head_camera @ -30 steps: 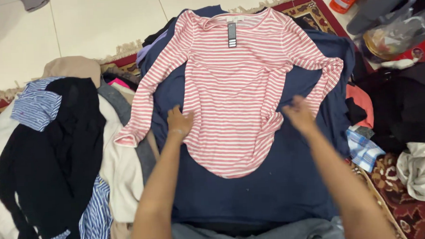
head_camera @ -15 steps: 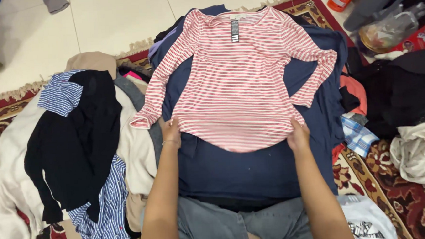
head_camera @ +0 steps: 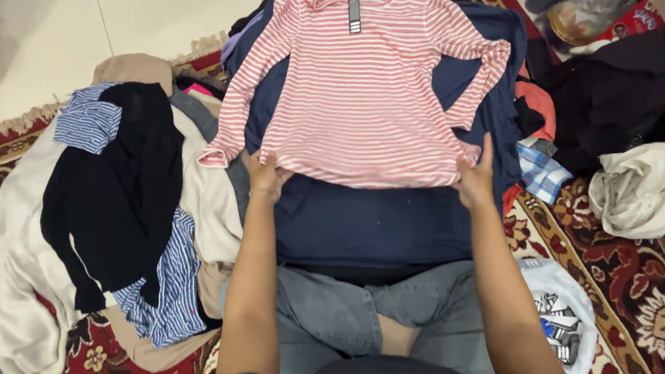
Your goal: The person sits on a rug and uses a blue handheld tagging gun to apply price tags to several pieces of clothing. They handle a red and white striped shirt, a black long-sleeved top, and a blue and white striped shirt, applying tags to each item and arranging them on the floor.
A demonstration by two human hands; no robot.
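Red and white stripes run across the long-sleeved top (head_camera: 362, 96), which lies spread flat, front up, on a navy blue garment (head_camera: 371, 223) in the middle of the pile, a small dark tag (head_camera: 354, 15) hanging at its neckline. The left hand (head_camera: 266, 176) is at the hem's left corner, fingers curled onto the fabric, though whether it pinches the cloth or only presses on it is hard to tell from above. The right hand (head_camera: 476, 179) has the hem's right corner, thumb up along the edge of the top and fingers closed against the fabric. The top's left sleeve stretches down to a cuff just beside the left hand; the other sleeve is bent back on itself near the right edge of the navy garment. To the left lies a heap with a black garment (head_camera: 116, 196) draped over a blue striped shirt (head_camera: 161, 292) and cream cloth (head_camera: 21, 253). To the right are a checked blue cloth (head_camera: 541, 174), dark clothes (head_camera: 612, 92) and a crumpled off-white piece (head_camera: 639, 192), all on a red patterned rug (head_camera: 636, 301).
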